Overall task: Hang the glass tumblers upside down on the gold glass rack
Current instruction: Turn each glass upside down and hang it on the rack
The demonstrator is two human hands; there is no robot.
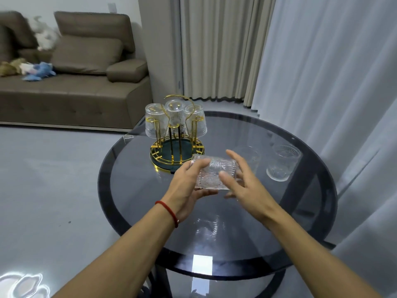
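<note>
Round smoked-glass table (214, 239) sits front and center. Brown sofa (71, 97) at 10 o'clock with some plush toys (39, 70) on it. Curtains (223, 48) hang from 12 to 3 o'clock.

Tumbler (249, 162) half hidden behind right hand (242, 186)

Head view, forward and down

One wide-angle camera worn on the head looks steeply onto the round glass table (133, 203) from its near edge, close above both forearms, the sofa (71, 97) beyond.
</note>
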